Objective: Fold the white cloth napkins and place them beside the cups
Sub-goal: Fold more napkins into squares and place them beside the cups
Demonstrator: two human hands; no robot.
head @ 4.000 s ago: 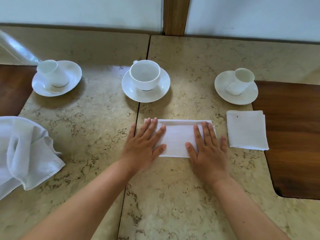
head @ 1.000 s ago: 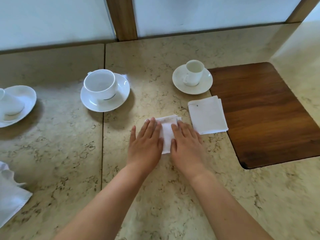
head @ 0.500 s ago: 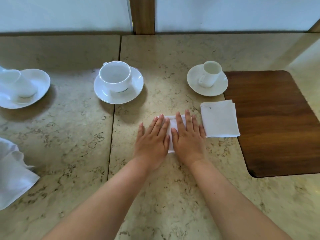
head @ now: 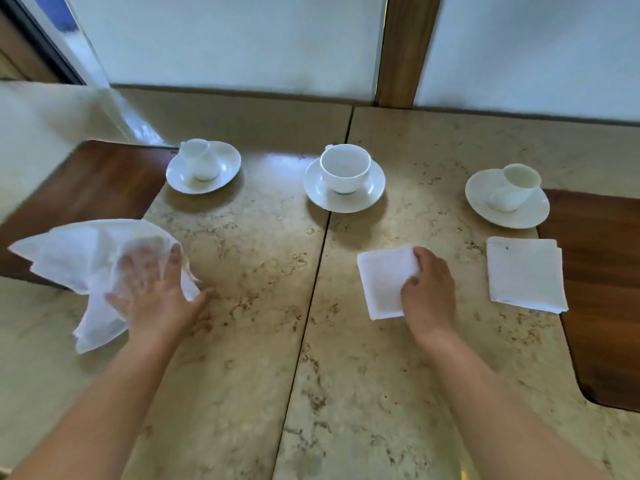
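Three white cups on saucers stand in a row: a left cup (head: 201,162), a middle cup (head: 344,168) and a right cup (head: 516,185). A folded napkin (head: 526,271) lies below the right cup. A second folded square napkin (head: 382,282) lies below the middle cup, and my right hand (head: 429,289) rests on its right edge, fingers curled over it. At the left, a crumpled unfolded napkin (head: 76,258) lies on the table. My left hand (head: 152,289) lies spread on it, blurred by motion, so its grip is unclear.
The stone tabletop (head: 242,271) has a seam down its middle. Dark wood panels (head: 606,271) are set in at the right and at the left (head: 90,188). A white wall with a wooden post (head: 403,46) runs along the back.
My left hand has left the folded napkin and reached left onto the crumpled napkin. My right hand stays on the folded square. The view has swung left.
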